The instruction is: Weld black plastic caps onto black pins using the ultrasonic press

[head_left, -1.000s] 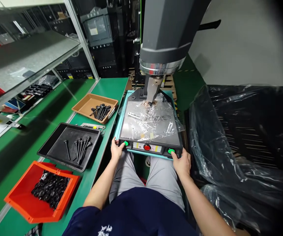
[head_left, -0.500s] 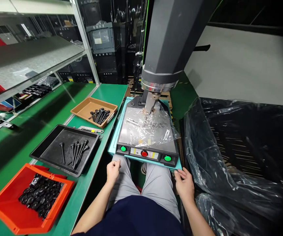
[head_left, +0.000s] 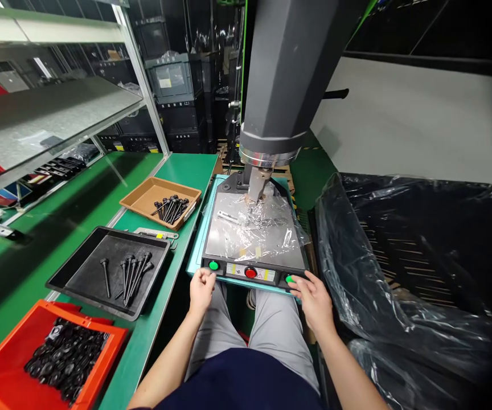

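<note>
Since the earlier frame, as the head view showed, the right hand (head_left: 315, 302) had risen to the right green button (head_left: 288, 278), and the left hand (head_left: 201, 291) had come up just below the left green button (head_left: 214, 265). The right hand was half bent with its fingers parted, the tips partly covering the button; whether they pressed it could not be told. The left hand was curled, thumb against forefinger; whether it held anything could not be told. Between the 2 green buttons sat a red button (head_left: 250, 273), all 3 along the front of the metal base (head_left: 217, 242). Clear film (head_left: 267, 236) lay over the base, and the tip (head_left: 256, 185) of the big grey press head (head_left: 286, 85) reached down over its back part. On the green bench (head_left: 181, 173) to the left, a brown tray (head_left: 137, 200) held a heap of black pins (head_left: 171, 209), a black tray (head_left: 81, 282) held a loose bunch with 1 pin lying apart, and an orange bin (head_left: 2, 370) held many small black caps (head_left: 64, 359).
</note>
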A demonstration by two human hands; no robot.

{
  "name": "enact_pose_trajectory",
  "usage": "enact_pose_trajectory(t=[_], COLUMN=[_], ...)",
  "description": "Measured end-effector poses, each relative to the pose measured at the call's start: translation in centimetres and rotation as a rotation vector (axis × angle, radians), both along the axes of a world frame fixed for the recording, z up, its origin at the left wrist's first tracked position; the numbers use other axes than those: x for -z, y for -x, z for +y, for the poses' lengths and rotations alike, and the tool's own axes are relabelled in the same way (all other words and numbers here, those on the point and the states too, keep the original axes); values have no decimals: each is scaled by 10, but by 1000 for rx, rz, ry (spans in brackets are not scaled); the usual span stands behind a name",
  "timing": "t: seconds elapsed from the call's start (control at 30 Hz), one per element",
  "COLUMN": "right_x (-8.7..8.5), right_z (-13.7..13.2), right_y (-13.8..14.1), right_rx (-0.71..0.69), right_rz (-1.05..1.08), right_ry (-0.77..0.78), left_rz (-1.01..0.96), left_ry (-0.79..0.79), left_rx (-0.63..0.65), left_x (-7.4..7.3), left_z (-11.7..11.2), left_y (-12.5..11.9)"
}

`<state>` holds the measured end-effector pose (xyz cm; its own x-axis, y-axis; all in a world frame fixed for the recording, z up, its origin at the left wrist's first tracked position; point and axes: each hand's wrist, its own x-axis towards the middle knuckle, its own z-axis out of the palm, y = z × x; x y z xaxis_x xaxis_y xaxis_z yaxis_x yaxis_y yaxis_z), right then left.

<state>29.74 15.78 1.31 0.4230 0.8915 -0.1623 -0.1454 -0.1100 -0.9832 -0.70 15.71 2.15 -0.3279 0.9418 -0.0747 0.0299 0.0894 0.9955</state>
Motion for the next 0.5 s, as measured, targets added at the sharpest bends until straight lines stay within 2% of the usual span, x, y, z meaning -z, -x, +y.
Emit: enact_pose_trajectory(t=[0.07, 0.17, 0.3, 0.4, 0.5], right_x=[-15, -33, -49, -54, -57], right_z=[16, 44, 85, 112, 133], right_y=[7, 13, 11, 4, -4], right_rx=[-48, -91, -16, 37, 82], right_rz=[168, 430, 709, 848, 843], right_ry=[18, 87, 189, 215, 146], left_rz=[-86, -209, -376, -555, -674], left_ry=[23, 154, 233, 271, 245], left_rx=[68, 159, 213, 167, 12], left_x=[-10, -19, -26, -31, -33], left_z=[11, 22, 34, 50, 68], left_y=[-5, -19, -45, -61, -69])
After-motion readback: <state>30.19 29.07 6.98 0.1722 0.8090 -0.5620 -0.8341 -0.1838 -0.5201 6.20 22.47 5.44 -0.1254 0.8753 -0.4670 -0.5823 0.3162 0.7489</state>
